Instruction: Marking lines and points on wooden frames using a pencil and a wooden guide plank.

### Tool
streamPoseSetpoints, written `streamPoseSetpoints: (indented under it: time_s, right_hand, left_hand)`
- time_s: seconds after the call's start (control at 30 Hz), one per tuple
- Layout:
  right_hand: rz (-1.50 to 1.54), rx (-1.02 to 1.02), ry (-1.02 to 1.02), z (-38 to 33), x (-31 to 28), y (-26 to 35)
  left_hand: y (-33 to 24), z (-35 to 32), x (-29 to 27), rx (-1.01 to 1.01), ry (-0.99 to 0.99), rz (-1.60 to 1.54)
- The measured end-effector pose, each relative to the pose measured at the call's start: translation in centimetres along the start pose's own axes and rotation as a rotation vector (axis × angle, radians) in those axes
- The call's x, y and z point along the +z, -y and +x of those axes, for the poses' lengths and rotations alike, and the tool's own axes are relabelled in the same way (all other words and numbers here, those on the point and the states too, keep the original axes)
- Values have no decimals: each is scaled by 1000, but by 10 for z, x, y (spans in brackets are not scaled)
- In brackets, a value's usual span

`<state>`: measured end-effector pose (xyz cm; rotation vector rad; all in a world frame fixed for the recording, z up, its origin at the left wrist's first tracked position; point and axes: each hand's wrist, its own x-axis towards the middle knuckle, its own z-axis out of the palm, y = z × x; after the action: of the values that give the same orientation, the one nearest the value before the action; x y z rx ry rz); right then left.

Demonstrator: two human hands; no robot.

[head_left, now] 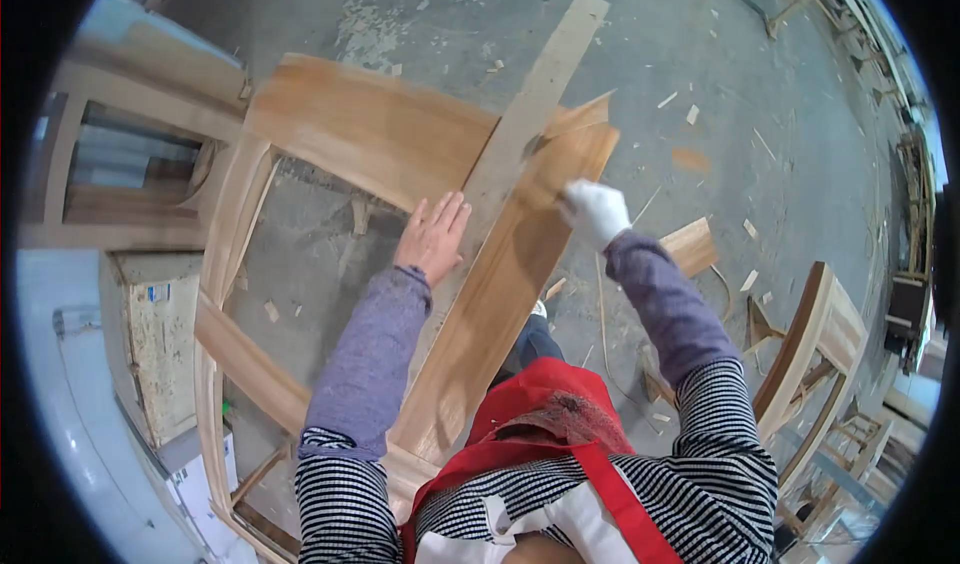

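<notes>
My bare left hand [433,237] lies flat with its fingers stretched out, pressing on a long pale plank [545,74]. This plank lies slantwise along a brown wooden board [500,274], which is part of a large wooden furniture frame [213,254]. At the right edge of the board is my right hand [596,212], in a white glove. It is closed and slightly blurred; what its fingers hold, if anything, is hidden. Another wide board [370,119] of the frame runs from the plank toward the far left.
A second wooden frame [140,104] stands at the left, beside a worn pale cabinet [160,344]. Wood offcuts [690,247] and chips lie on the grey floor [780,174]. A curved wooden frame [812,349] stands at the right, with more furniture parts behind it.
</notes>
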<state>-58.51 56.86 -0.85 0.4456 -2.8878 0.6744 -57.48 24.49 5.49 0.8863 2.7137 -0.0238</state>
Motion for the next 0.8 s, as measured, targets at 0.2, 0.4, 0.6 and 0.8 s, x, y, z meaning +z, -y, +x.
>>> streamPoseSetpoints:
  time_s: [0.2,0.4,0.6,0.8]
  right_hand:
    - [111,792,-285,-6,1,-48]
    - [698,641,-136,-205,29,130]
    - [876,654,216,-405,77,368]
    - [1034,570,292,-439,86,503]
  left_hand:
    - [-3,-216,68,-148,-14,-185]
    - [0,-481,134,-317,100,-190]
    - [-16,-651,180,-226,155,-113]
    - [-6,-645,180,-20,85,51]
